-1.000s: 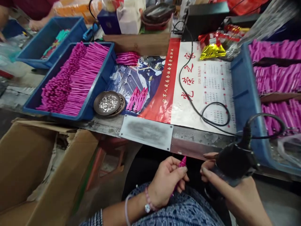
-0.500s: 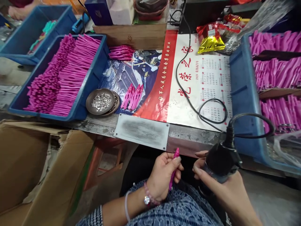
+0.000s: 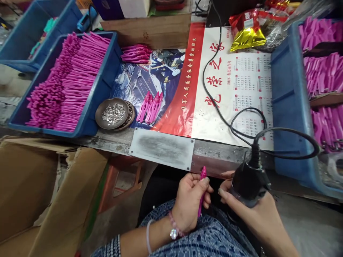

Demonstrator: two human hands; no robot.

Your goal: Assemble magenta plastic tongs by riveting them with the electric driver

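Note:
My left hand is closed around a slim magenta plastic piece with a pointed tip, held upright over my lap. My right hand grips a black corded power tool, which looks like an electric screwdriver; its working end is hidden below my fingers. The tool and the magenta piece are apart, side by side. Beyond my hands, several similar magenta pieces lie on the poster, with another stack behind. A brown dish of small shiny metal parts sits left of them.
Blue bins full of magenta parts stand at the left and right. A black cable loops across the calendar poster. A metal plate is fixed at the table edge. An open cardboard box is at lower left.
The camera view has shifted slightly, so the table things sit a little higher and the right bin farther right. Both hands keep their hold, with little movement.

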